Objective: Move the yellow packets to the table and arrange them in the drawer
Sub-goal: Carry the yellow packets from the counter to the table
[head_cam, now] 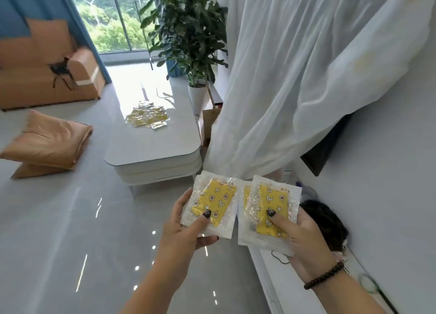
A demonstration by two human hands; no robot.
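Above the glossy floor (59,219), both hands, left (188,228) and right (299,233), pinch crinkly clear-wrapped rectangular yellow packets (213,204).

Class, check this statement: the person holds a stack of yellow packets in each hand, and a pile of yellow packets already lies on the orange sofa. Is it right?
Not quite. The head view shows the pile of yellow packets lying on the white table, not on the sofa. The rest stands: the left hand holds one stack of packets and the right hand holds another stack.

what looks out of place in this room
Two tan cushions lie on the floor instead of the sofa, and yellow packets sit in a loose heap on the white table.
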